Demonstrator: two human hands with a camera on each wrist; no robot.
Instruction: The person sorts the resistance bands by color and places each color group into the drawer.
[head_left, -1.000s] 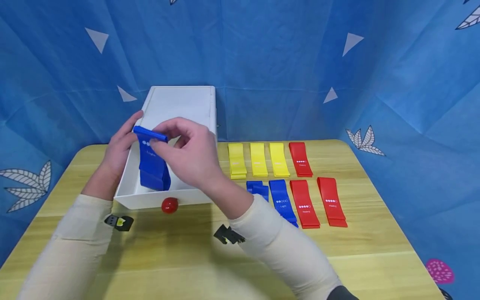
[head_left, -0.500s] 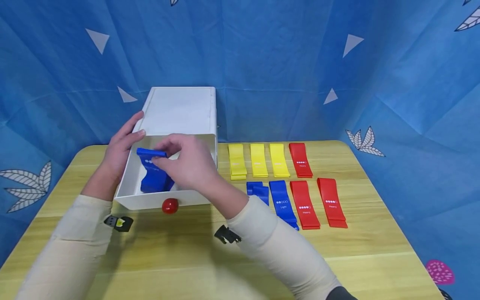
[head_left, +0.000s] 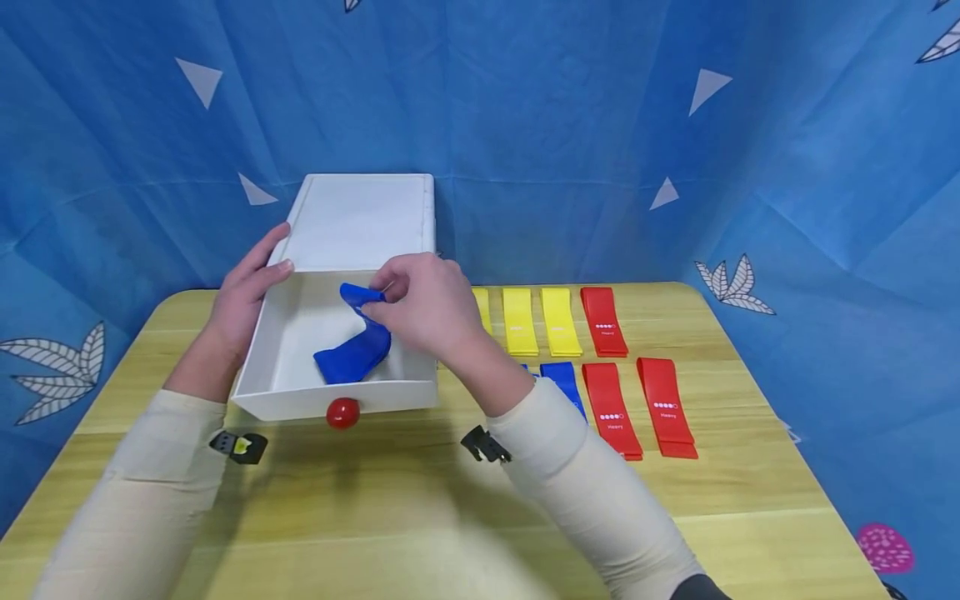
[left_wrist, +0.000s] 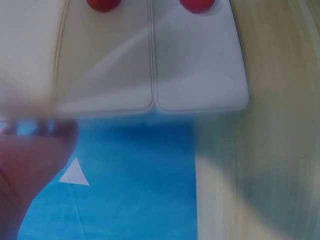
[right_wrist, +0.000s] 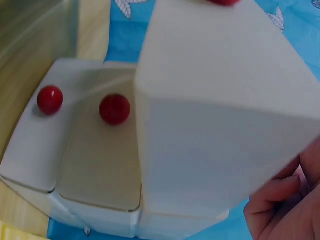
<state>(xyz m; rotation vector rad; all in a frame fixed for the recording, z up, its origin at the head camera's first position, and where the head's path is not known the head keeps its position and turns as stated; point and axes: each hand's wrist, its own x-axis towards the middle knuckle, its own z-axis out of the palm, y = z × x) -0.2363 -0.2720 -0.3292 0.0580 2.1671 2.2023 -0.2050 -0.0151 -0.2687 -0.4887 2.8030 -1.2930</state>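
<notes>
A white drawer unit stands at the back left of the table, its top drawer pulled out by its red knob side toward me. My right hand pinches the upper end of a folded blue resistance band between thumb and fingers. The band's lower part bends over the drawer's floor on the right side. Along the left side of the unit lies my left hand, fingers extended and thumb near the drawer's left edge. In the right wrist view the drawer wall partly hides the right hand.
Right of the unit lie yellow bands, red bands and a blue band, partly behind the right arm. Two closed lower drawers with red knobs show below. A blue curtain hangs behind the table.
The right hand has lowered the blue band into the drawer, then shifted it rightward, so the band now curls near the drawer's right side. The left hand has stayed at the unit's side.
</notes>
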